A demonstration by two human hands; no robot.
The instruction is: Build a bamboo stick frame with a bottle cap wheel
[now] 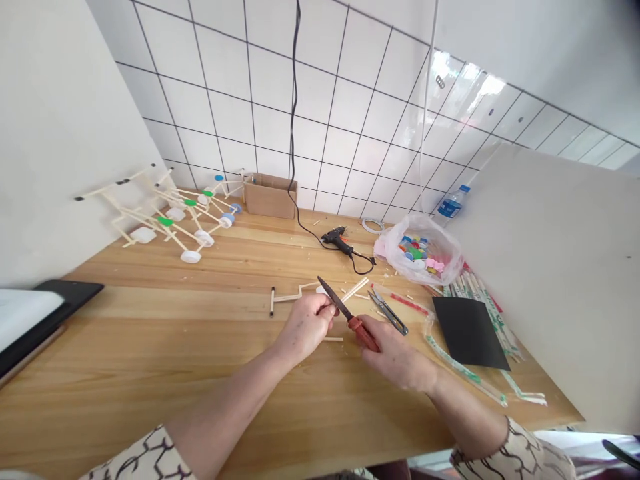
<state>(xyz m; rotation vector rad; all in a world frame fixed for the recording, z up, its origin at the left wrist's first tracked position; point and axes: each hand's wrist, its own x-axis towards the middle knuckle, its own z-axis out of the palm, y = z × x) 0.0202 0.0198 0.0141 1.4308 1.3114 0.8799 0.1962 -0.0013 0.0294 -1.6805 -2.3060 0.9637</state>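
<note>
Fingers of left hand (306, 325) pinch pale sticks (357, 288), apparently steadying them near red-handled tool (356, 325); right hand (395, 350) grips handle, fingers curled round, probably for control.

I see L sleeve (150, 460), btm L of frame: cream fabric w/ dk angular, branching lines. R sleeve (517, 455), btm R: same print. Both end on forearms (240, 401); L hand (306, 323) & R hand (395, 353), ctr, bare.
</note>
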